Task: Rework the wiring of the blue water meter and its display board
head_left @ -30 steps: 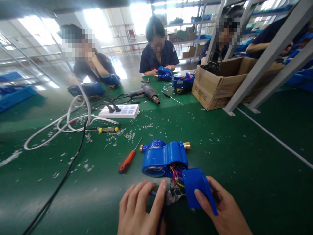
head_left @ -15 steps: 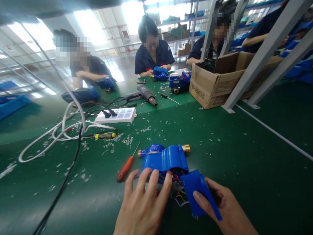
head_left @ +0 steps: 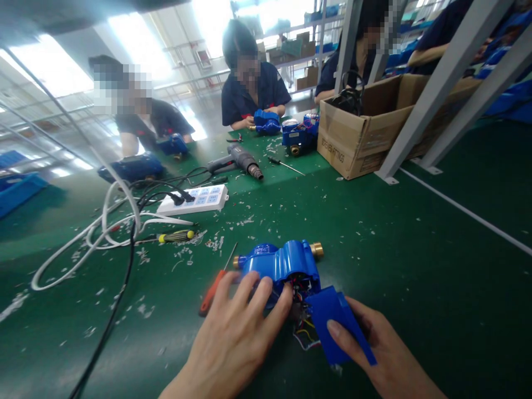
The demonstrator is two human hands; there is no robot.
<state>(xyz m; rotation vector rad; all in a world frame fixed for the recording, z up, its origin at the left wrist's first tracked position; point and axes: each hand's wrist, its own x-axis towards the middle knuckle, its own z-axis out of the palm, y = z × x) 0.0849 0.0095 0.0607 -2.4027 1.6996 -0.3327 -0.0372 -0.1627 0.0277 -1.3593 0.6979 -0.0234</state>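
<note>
A blue water meter (head_left: pixel 286 257) with brass threaded ends lies on the green table in front of me. My left hand (head_left: pixel 236 327) bends its spread fingers over the meter's near side, with the index fingertip at the opening in its housing. The thumb is hidden. My right hand (head_left: pixel 376 341) pinches a flat blue cover (head_left: pixel 334 327), thumb on top, beside the meter's right near corner. Thin coloured wires (head_left: pixel 305 335) hang out between housing and cover. Just left of the meter is an orange-handled screwdriver (head_left: pixel 213 293), partly behind my left fingers.
A white power strip (head_left: pixel 195 200) with cables, a yellow-black screwdriver (head_left: pixel 177 236) and a heat gun (head_left: pixel 241 160) lie farther back. A cardboard box (head_left: pixel 353 147) stands by grey metal posts (head_left: pixel 440 88). Several co-workers sit opposite with other blue meters (head_left: pixel 266 122). Plastic scraps litter the table.
The meter has tipped slightly under my left hand, showing more of its wired opening. My left wrist has shifted left. My right hand keeps hold of the cover. The whole view moved a little.
</note>
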